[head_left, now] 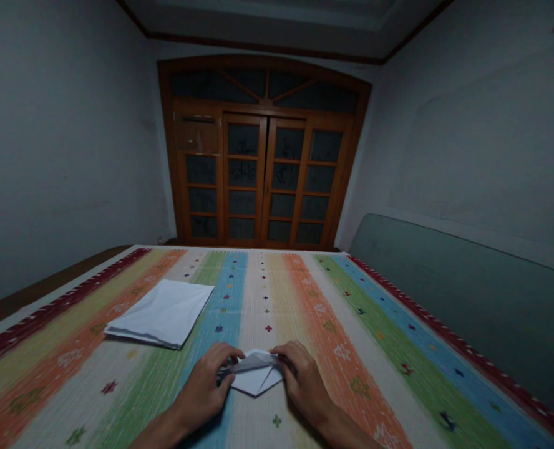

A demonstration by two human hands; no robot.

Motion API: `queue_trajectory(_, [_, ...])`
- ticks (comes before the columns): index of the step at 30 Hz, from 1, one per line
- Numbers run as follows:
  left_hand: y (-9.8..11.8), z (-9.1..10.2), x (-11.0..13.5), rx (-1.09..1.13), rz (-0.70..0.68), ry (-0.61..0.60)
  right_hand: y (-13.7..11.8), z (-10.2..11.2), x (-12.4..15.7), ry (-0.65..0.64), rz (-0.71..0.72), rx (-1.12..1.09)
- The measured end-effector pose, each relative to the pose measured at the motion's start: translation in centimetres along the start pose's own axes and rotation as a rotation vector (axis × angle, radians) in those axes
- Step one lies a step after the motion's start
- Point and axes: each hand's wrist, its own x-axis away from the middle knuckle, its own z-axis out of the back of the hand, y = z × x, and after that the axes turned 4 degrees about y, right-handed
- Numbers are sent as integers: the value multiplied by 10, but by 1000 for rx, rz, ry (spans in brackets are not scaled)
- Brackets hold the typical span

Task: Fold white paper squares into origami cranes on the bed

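Note:
A small white folded paper [257, 376] lies on the striped cloth [352, 349] near the front edge. My left hand [206, 388] pinches its left side with curled fingers. My right hand [301, 378] presses and pinches its right side. A raised flap of the paper runs between the two hands. Both hands rest on the cloth, wrists toward me.
A stack of white paper sheets [163, 313] lies on the cloth to the left, beyond my left hand. A grey-green padded panel [464, 293] runs along the right wall. A wooden door with glass panes [262, 181] stands at the far end.

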Motion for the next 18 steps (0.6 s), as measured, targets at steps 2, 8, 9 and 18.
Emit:
queue_trajectory(2, [-2, 3, -1, 0, -23, 12, 2, -1, 0, 26, 7, 7])
queue_trajectory(8, [-11, 7, -6, 50, 53, 44, 6, -1, 1, 70, -5, -18])
queue_trajectory(9, [-11, 7, -6, 57, 71, 46, 6, -1, 0, 73, -8, -20])
queue_trajectory(18, [-2, 9, -7, 30, 65, -23, 5, -2, 1, 31, -13, 58])
